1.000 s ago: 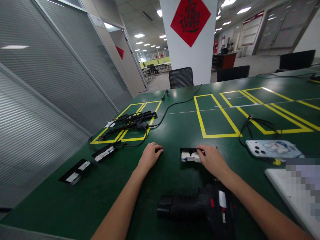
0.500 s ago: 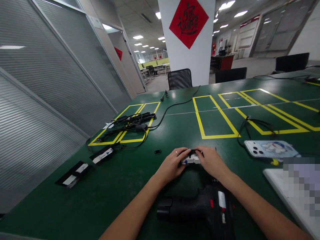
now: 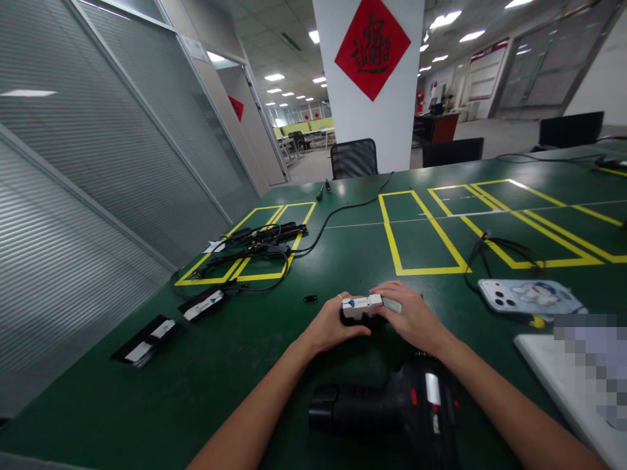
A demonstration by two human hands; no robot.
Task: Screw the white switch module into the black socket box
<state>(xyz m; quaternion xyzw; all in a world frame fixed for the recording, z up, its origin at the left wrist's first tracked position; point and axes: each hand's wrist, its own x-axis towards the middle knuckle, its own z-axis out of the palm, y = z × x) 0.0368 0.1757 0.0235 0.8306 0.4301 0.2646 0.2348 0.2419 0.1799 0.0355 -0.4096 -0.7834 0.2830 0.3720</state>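
Observation:
Both my hands meet over a small white and black module with blue marks, just above the green table. My left hand, a ring on one finger, grips its left end and black underside with curled fingers. My right hand pinches its right end, fingers closed on it. A tiny black piece lies on the table to the left of my hands.
A black power screwdriver lies close in front of me. Two black strips with white labels sit at left, tangled black cables beyond. A phone and cable lie at right, a white board near it.
My left hand left the small black piece, moved right and joined the right hand on the module. Both hands have raised and turned it, white side up.

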